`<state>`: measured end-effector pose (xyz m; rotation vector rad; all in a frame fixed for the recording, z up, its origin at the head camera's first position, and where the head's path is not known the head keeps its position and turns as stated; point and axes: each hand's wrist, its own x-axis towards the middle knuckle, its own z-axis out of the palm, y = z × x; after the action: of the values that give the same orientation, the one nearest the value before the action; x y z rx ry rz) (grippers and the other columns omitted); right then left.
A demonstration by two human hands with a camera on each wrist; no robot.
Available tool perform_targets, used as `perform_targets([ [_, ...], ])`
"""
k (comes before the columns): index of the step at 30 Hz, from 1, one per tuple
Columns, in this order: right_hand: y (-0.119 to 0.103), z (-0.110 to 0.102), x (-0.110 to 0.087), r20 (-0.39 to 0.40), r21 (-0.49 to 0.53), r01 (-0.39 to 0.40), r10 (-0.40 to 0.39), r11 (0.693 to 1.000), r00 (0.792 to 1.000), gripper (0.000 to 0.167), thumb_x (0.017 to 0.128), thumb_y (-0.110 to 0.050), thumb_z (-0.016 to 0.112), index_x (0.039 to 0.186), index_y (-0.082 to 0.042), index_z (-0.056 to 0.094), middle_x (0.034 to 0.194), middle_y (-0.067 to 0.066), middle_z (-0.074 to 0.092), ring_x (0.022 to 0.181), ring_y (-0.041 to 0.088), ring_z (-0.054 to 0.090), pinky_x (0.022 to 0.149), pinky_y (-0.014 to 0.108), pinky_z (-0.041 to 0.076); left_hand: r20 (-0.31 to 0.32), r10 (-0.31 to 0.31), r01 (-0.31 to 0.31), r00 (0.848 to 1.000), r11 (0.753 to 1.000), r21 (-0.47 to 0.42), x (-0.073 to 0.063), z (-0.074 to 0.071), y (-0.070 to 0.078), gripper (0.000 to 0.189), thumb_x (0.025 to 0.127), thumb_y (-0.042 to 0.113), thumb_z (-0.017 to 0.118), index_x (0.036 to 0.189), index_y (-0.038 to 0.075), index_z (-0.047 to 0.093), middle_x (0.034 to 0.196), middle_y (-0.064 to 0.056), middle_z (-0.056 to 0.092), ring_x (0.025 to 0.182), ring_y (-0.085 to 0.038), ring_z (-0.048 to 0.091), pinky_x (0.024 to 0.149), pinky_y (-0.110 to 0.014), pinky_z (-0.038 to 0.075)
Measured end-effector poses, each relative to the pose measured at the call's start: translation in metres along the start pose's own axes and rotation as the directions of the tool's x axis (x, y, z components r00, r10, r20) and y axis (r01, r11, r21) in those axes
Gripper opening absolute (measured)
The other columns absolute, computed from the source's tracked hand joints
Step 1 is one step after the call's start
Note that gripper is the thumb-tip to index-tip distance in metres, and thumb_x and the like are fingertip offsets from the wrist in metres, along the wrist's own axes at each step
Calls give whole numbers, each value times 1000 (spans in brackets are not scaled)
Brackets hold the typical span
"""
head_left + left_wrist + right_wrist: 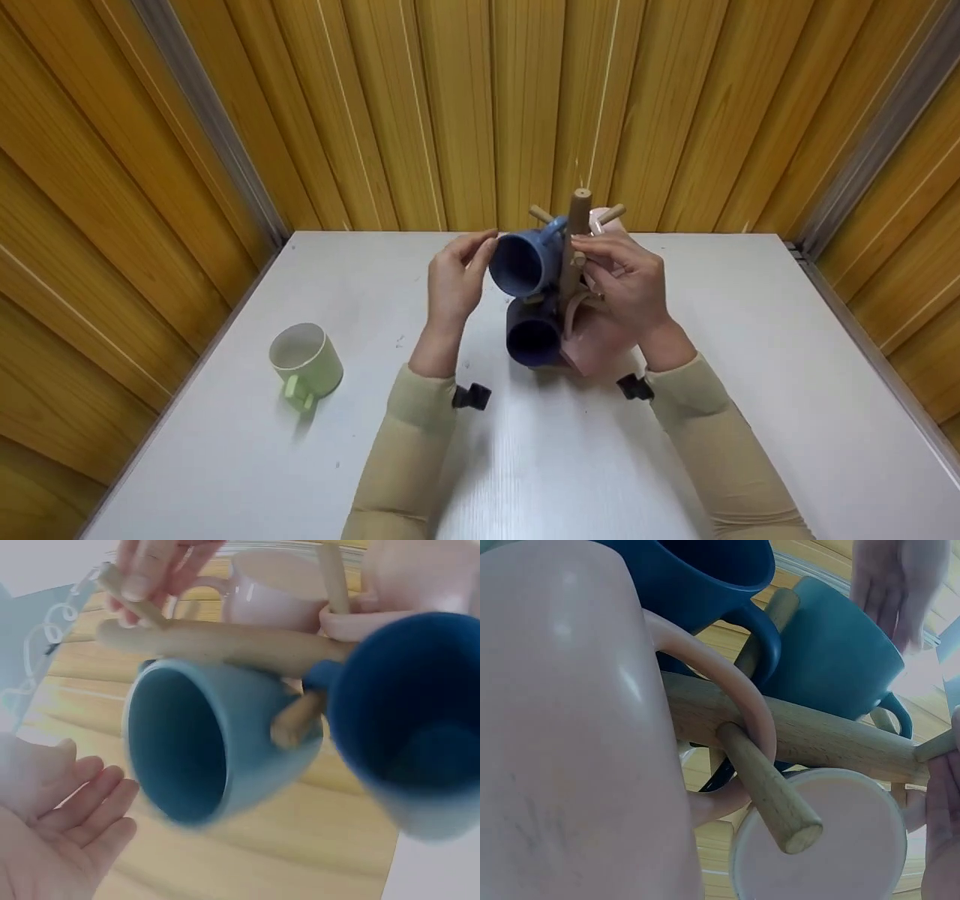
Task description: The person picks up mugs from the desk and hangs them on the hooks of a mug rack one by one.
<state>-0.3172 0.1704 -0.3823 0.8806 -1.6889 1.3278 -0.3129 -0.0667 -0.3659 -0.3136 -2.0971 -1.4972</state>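
A wooden mug tree (580,214) stands upright with mugs hanging on its pegs. My right hand (628,281) holds it near the top, thumb and fingers pinching a peg (135,601). On the left side a light blue mug (550,261) hangs by its handle, mouth facing left. My left hand (454,281) is beside that mug, its fingers loosely extended and holding nothing. Below hangs a dark blue mug (517,337). Two pink mugs hang on the other side: a lower one (570,727) close to my right wrist, and an upper one (821,840) partly hidden behind my right hand in the head view.
A light green mug (319,367) stands upright on the white table (225,450) at the left, its handle toward me. Wood-panelled walls (450,112) rise behind the table and on both sides.
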Motion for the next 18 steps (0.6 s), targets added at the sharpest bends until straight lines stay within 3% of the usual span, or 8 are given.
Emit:
perform_targets([
  [4,1,-1,-1,0,-3,3,-3,1000,1000,28,78,19,77,102,3,79,100,21,78,106,7,73,98,24,57,-12,-121,121,993,990,72,-23,-45,-7,23,99,15,70,117,2,76,116,-14,77,107,-27,74,95,-38,60],
  [9,3,-2,-1,-1,-1,5,-5,1000,1000,29,78,20,76,102,3,79,100,20,78,106,8,73,98,25,57,-142,-250,272,958,948,168,-37,-111,-14,27,101,14,67,125,4,72,126,-15,73,120,-30,69,106,-40,55],
  [11,3,-2,-1,-3,-1,7,-7,1000,1000,30,79,20,76,102,3,79,100,20,78,106,8,73,98,25,57,-214,-296,337,931,922,192,-39,-137,-16,30,102,16,65,129,4,70,132,-16,71,129,-30,64,113,-41,50],
  [14,4,-2,-1,-6,1,9,-9,1000,1000,29,79,20,76,102,3,79,100,20,78,105,9,73,98,26,57,-300,-377,450,877,862,232,-43,-170,-22,38,104,19,63,138,4,64,142,-16,64,139,-33,55,119,-46,43],
  [16,4,-2,-1,-6,3,7,-7,1000,1000,29,79,20,76,102,3,79,100,20,78,105,10,73,98,26,57,-317,-444,530,838,803,275,-46,-188,-27,45,105,21,61,145,1,56,149,-19,58,145,-37,48,121,-51,39],
  [18,4,-2,-2,-7,1,0,0,1000,1000,29,79,19,76,103,3,79,101,20,78,106,9,73,98,25,57,-302,-517,597,801,724,346,-49,-203,-33,55,105,24,59,150,-4,47,154,-24,50,147,-42,43,121,-56,38],
])
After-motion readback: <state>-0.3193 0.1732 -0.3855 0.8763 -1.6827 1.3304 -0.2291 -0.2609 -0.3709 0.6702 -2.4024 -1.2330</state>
